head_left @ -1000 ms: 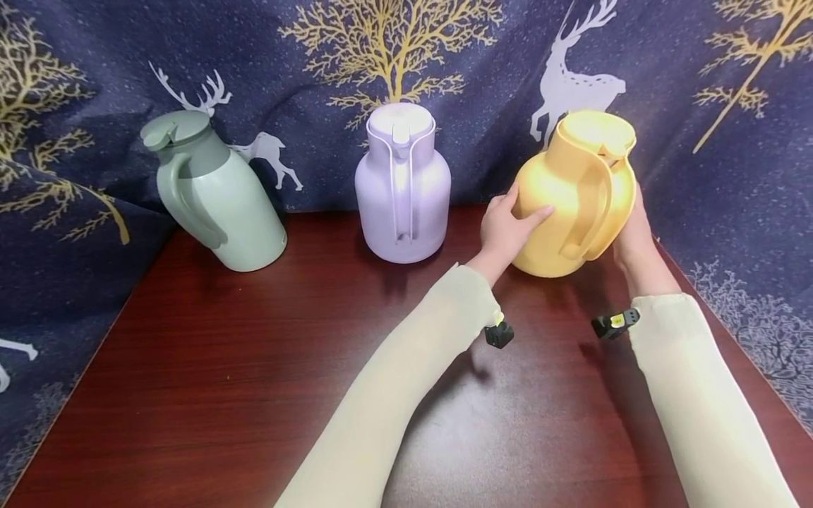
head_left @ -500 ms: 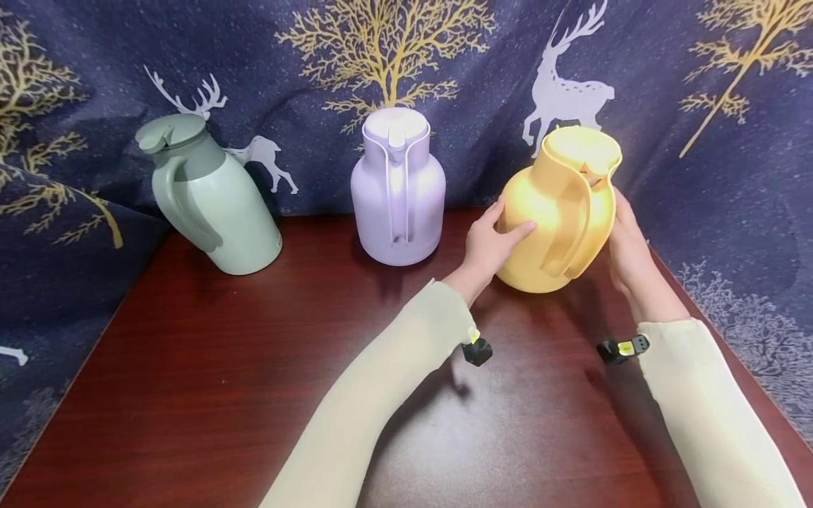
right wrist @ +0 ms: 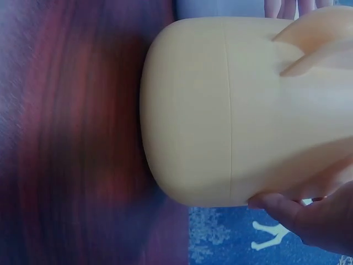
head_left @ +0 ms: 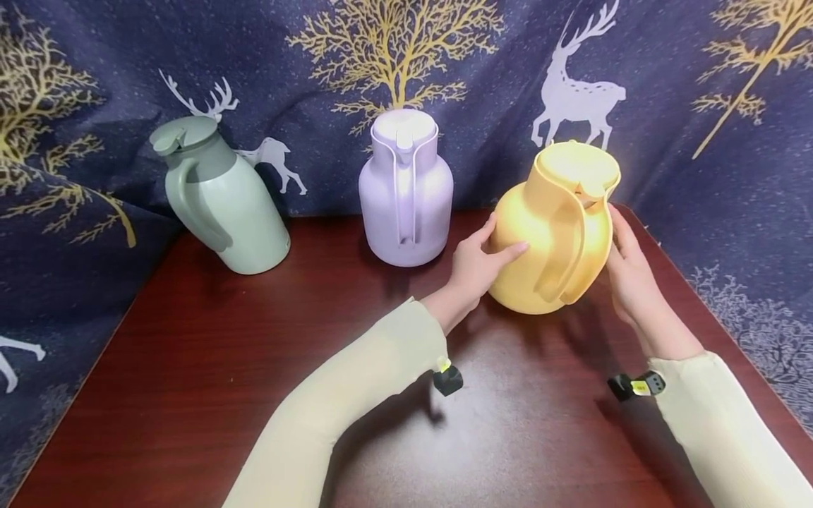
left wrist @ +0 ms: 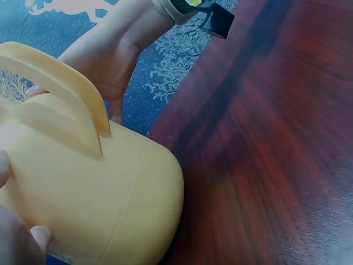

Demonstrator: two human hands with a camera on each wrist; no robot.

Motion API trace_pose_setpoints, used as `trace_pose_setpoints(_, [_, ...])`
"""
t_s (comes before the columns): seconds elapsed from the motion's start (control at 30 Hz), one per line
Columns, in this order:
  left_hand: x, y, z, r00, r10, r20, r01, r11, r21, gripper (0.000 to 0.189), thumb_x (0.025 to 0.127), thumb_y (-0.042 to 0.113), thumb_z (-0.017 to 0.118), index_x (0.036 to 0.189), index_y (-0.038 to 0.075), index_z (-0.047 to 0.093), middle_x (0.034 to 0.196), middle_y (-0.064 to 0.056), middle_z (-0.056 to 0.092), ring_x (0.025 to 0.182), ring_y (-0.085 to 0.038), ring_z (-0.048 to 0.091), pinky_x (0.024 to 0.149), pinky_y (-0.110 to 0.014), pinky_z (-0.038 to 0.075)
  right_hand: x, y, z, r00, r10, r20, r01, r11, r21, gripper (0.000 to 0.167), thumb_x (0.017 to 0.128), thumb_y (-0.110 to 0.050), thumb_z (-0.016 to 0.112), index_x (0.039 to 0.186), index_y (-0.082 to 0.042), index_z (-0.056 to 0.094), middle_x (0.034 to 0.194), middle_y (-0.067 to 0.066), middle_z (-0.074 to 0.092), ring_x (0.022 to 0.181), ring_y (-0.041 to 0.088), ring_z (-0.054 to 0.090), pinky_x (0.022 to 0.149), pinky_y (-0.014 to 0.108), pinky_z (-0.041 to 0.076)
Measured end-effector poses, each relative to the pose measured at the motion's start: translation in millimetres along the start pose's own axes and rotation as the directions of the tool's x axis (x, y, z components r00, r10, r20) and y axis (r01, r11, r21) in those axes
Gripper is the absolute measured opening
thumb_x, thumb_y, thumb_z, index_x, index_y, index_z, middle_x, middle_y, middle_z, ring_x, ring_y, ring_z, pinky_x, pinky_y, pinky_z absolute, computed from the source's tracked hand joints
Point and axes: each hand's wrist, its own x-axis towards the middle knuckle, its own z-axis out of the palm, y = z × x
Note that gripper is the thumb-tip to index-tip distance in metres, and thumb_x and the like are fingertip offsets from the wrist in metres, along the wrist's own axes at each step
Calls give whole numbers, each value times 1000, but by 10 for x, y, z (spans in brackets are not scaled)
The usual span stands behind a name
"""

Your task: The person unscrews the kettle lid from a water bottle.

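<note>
A yellow thermos jug stands between my two hands at the right of the table in the head view, its handle turned toward me and a little right. My left hand grips its left side, thumb on the front, the other fingers partly hidden behind. On the opposite side my right hand holds the jug's body, most fingertips out of sight. The left wrist view has the jug's lower body close over the wood. Fingers of the right hand lie along the jug in the right wrist view.
A lilac thermos jug stands at the back centre, left of the yellow one. Farther left is a green thermos jug. The dark red wooden table ends against a blue cloth printed with deer and trees.
Both hands have brought the yellow jug toward the front of the table and slightly left. The lilac and green jugs have stayed put.
</note>
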Motion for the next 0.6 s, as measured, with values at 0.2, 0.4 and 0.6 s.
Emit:
trace_pose_setpoints(0.2, [-106, -6, -97, 1000, -15, 23, 16, 998, -59, 77, 85, 20, 84, 153, 23, 47, 159, 8, 48, 146, -9, 46, 117, -31, 45, -160, 2, 37, 1000, 13, -15, -13, 1000, 0, 64, 107, -15, 50, 164, -17, 21, 136, -16, 48, 105, -6, 64, 78, 13, 58])
trace_pose_setpoints(0.4, [-209, -18, -197, 999, -6, 39, 11, 992, -126, 77, 84, 14, 84, 152, 17, 47, 158, 10, 48, 148, -7, 43, 119, -28, 42, -309, 20, 84, 1000, 15, -20, -15, 1000, 15, 67, 105, -11, 54, 164, -16, 22, 130, -14, 53, 104, -5, 64, 74, 15, 60])
trace_pose_setpoints(0.6, [-285, -68, -326, 999, 4, 37, 2, 990, -138, 76, 85, 12, 84, 152, 14, 47, 159, 8, 47, 147, -8, 44, 119, -27, 41, -428, 64, 180, 999, -20, -39, 22, 998, 64, 63, 102, -3, 58, 159, -19, 37, 122, -13, 64, 104, 0, 64, 73, 17, 61])
